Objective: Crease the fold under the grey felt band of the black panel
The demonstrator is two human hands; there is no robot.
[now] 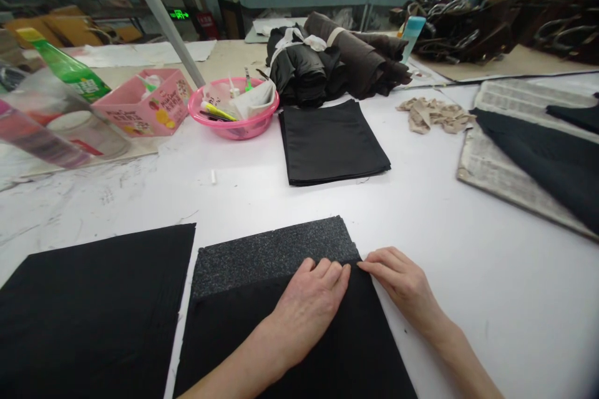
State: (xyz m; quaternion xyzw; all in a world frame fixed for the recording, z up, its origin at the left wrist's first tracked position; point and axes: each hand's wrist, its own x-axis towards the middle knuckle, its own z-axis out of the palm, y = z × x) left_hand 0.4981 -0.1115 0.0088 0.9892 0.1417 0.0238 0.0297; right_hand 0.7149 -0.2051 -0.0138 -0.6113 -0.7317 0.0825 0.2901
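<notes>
A black fabric sheet [234, 336] lies in front of me over a speckled dark grey panel [276, 249], whose far strip shows beyond the fabric's edge. My left hand [313, 299] rests on the fabric with its fingers curled down onto that edge. At the right corner, my right hand [402, 280] pinches the same edge between thumb and fingers. The fingertips of both hands are partly hidden. Left of this piece, across a narrow gap, lies another black sheet [98, 305].
Farther back are a stack of black fabric pieces [332, 143], a pink basin [234, 128] with pens, a pink box [145, 106], fabric rolls [355, 50] and a beige scrap [433, 113]. A newspaper-covered board [505, 174] bears black fabric on the right. The white tabletop [491, 274] lies beneath.
</notes>
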